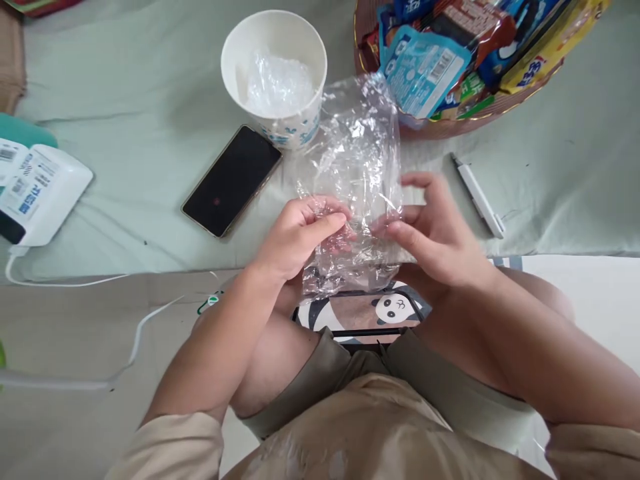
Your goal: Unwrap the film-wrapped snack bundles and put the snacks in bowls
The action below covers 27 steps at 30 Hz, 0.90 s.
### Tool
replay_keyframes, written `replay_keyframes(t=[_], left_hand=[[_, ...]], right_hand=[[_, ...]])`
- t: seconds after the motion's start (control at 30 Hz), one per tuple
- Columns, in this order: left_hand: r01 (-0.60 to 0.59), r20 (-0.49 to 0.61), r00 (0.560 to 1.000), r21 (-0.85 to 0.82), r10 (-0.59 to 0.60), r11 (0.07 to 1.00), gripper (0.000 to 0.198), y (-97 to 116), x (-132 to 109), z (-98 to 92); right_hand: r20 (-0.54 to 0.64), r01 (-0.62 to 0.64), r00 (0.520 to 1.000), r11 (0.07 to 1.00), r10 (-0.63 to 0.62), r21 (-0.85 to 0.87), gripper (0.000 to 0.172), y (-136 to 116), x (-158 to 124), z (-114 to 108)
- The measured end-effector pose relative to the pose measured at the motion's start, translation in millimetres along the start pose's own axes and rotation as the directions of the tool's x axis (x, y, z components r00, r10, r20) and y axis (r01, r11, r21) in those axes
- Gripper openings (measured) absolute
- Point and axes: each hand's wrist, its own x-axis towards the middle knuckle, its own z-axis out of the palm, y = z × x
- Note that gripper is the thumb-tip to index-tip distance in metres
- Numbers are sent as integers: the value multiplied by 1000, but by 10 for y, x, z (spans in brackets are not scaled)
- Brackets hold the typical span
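Note:
A clear, crinkled plastic bag [357, 153] stretches from the basket's edge down past the table's front edge. My left hand [303, 233] pinches the bag at its left side, thumb on top and fingers partly seen through the film. At the right side of the bag is my right hand [435, 233], slightly blurred, its fingers spread and its thumb and fingertips at the film. Behind the bag stands a white paper cup [240, 93] with a blue pattern, holding crumpled clear plastic [280, 83].
A black phone [233, 180] lies left of the bag, a white pen [479, 195] right of it. A pinkish basket [500, 117] full of snack packets [430, 67] fills the back right. At the left sits a white device [60, 193] with a cable [70, 285]. A panda-print item [395, 308] shows below the table edge.

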Motion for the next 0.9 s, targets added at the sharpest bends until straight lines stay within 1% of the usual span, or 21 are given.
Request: replay_keyframes(t=[0.07,0.1,0.13,0.2,0.27,0.33,0.37,0.43,0.47,0.53,0.57,0.6,0.63,0.67,0.7,0.73,0.77,0.8,0.83,0.9], left_hand=[[14,24,1000,-2,-14,1000,11,13,7,20],[13,26,1000,-14,-12,1000,10,24,10,30],[8,22,1000,-28,-7,1000,9,36,14,37],[-21,-5,1000,-47,21,999,11,58,23,37],[-76,-56,996,-38,74,996,13,64,31,18],[-155,-117,981,15,156,988,23,42,35,-8],[-207,-153,965,57,213,977,32,22,34,-20],[-331,-202,910,169,361,929,56,-31,23,-39],[-399,-188,878,225,441,889,67,-59,14,-47],[-541,-72,806,311,587,781,80,-108,-8,-60],[-590,0,777,349,629,728,80,-126,-18,-65],[-615,58,758,397,650,681,75,-138,-27,-70],[-619,97,749,455,655,640,66,-143,-34,-74],[-605,113,748,521,654,602,57,-142,-38,-76],[-579,110,751,585,652,568,50,-135,-40,-75],[-553,104,752,635,650,539,45,-123,-41,-74],[-544,102,744,668,661,508,42,-107,-40,-70],[-547,107,728,686,677,480,39,-90,-38,-67],[-564,120,706,691,698,452,34,-73,-36,-63],[-603,150,647,701,747,382,22,-45,-34,-57]], right_hand=[[-105,-7,994,997,15,77,64,-28,0,2],[-135,-18,990,993,34,117,70,-46,3,3],[-167,-18,985,991,40,129,71,-62,9,2],[-241,-12,970,991,43,132,60,-76,25,-7],[-305,3,952,990,40,138,41,-61,37,-20],[-337,29,941,988,23,148,20,-30,40,-28],[-340,43,940,988,10,147,14,-16,37,-30],[-320,55,947,992,-16,114,14,-3,25,-35],[-299,52,954,995,-23,89,18,-2,18,-39],[-234,47,971,998,-36,40,32,-5,5,-52],[-196,51,980,998,-44,28,39,-4,2,-58],[-159,59,986,998,-54,28,44,0,1,-62],[-139,77,988,997,-73,25,48,7,1,-63],[-141,105,984,994,-104,-1,53,18,4,-62],[-167,141,974,988,-151,-67,57,31,8,-57],[-207,179,955,969,-213,-168,62,44,14,-50],[-243,209,928,934,-283,-290,65,56,21,-43],[-260,223,901,884,-348,-412,64,65,29,-37],[-258,219,883,831,-391,-511,58,69,38,-33],[-230,206,879,769,-417,-605,32,62,55,-37]])
